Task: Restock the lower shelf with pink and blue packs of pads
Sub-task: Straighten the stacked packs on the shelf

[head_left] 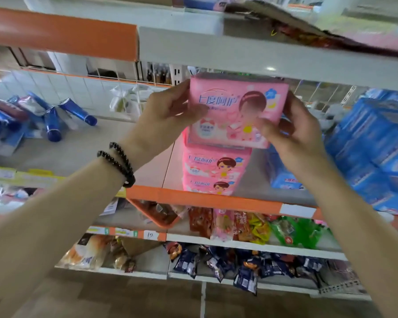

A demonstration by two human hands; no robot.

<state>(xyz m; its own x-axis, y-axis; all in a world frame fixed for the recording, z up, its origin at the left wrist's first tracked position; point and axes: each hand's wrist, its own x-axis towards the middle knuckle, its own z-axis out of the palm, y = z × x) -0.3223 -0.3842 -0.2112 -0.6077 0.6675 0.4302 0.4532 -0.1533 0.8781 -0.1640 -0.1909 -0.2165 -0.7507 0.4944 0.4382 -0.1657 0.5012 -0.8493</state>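
— Where is the lens?
— Head-worn, one wide-angle view, facing forward into the shelf at close range, both forearms entering from below.
— Tilt?
— Seemingly level to slightly downward; edges are blurred.

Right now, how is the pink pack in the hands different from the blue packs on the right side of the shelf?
The pink pack is pink with a cartoon child on its front; the blue packs are blue. The pink pack is gripped at its ends by the left hand and right hand, above a pink stack; the blue packs sit stacked on the shelf, untouched. Both are soft wrapped packs.
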